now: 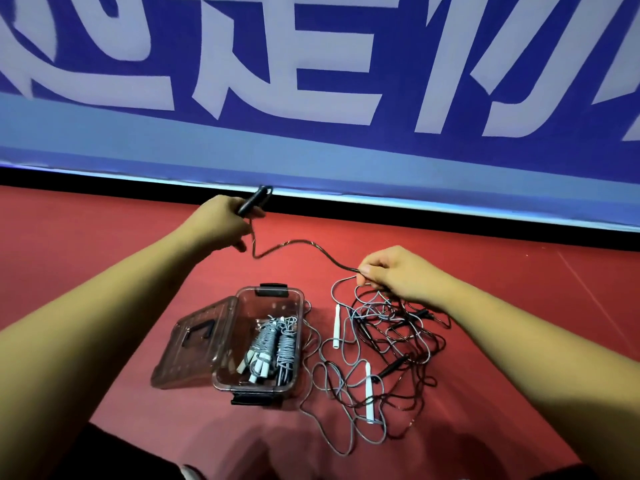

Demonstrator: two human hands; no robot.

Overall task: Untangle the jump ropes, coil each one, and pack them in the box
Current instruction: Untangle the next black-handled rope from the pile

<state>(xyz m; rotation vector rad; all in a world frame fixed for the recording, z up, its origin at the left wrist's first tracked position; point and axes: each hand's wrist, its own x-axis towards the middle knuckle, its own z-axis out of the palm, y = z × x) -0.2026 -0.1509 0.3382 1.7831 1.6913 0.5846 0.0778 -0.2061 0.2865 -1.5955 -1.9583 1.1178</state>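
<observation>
Holding two coiled grey ropes: open box.

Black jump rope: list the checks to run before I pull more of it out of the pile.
1. Left hand grips the black handle: ok.
2. Right hand pinches the black rope: ok.
3. Black rope free of the tangle: not ok, it runs into the pile around the white handles.
4. Box open, lid swung aside: ok.
5. Enough room in the box beside the coiled grey ropes: cannot tell.
</observation>
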